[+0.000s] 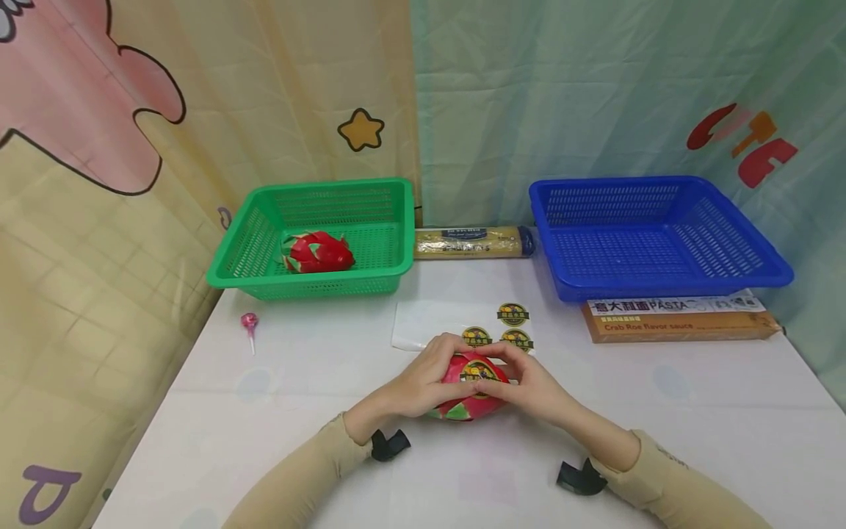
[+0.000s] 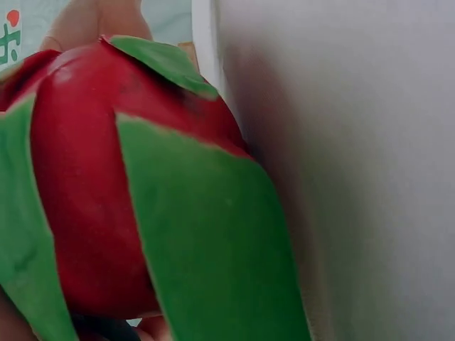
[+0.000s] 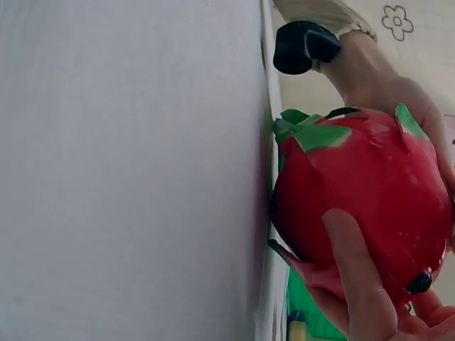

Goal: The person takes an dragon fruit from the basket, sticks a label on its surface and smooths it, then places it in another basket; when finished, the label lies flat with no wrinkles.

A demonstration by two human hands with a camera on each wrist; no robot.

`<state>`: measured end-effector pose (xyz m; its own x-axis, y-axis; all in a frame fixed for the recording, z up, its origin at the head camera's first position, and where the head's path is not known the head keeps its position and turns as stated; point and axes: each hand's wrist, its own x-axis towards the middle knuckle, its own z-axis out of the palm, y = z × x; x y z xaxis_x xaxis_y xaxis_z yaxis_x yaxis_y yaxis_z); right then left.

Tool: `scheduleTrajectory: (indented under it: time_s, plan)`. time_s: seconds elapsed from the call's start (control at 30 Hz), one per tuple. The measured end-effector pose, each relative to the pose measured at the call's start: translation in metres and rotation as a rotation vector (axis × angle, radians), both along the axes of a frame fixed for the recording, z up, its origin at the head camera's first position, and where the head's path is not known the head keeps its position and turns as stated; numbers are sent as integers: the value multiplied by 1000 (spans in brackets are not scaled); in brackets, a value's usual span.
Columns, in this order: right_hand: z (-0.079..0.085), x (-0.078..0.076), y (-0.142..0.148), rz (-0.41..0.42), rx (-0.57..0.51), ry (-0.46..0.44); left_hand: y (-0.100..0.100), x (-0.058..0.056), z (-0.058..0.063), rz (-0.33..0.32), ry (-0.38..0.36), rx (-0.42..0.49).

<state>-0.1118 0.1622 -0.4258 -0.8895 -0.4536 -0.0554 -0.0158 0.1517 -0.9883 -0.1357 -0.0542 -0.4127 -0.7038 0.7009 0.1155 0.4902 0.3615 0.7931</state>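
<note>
A red dragon fruit [image 1: 471, 409] with green scales rests on the table in front of me. A round black-and-gold sticker [image 1: 477, 369] lies on its upper side. My left hand [image 1: 423, 380] holds the fruit's left side, and my right hand [image 1: 531, 387] grips its right side, the thumb touching the sticker. In the left wrist view the fruit [image 2: 82, 177] fills much of the picture, its green scales near the lens. The right wrist view shows the fruit [image 3: 377, 177] between both hands. Just beyond it lies a white sheet [image 1: 426, 323] with round stickers [image 1: 513, 315].
A green basket [image 1: 311, 283] with another dragon fruit [image 1: 320, 252] stands back left. A blue basket [image 1: 667, 286] stands back right, behind a pasta box [image 1: 681, 327]. Between the baskets lies a pack of noodles [image 1: 469, 244]. A lollipop [image 1: 249, 321] lies at left.
</note>
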Motion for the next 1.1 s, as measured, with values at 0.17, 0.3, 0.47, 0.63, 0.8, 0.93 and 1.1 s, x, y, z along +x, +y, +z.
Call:
scheduleTrajectory:
  time_s: [0.17, 0.3, 0.47, 0.63, 0.8, 0.93, 1.1]
  plan:
    - [0, -4, 3, 32, -40, -24, 0, -1, -2, -9, 23, 9]
    - [-1, -6, 6, 83, -86, -21, -1, -1, -3, -21, 46, 13]
    - [-3, -8, 12, 138, -138, -25, -2, -1, -4, -27, 78, 24]
    - [-3, -12, 17, 182, -162, -61, -2, 0, -4, -16, 60, 32]
    - [-2, -12, 16, 153, -123, -80, 0, 1, -3, 15, 45, 15]
    - [-2, -9, 12, 110, -53, -13, 2, 3, -5, 62, 78, 5]
    - [-4, -9, 12, 131, -57, 21, 6, 3, -8, 98, 161, 10]
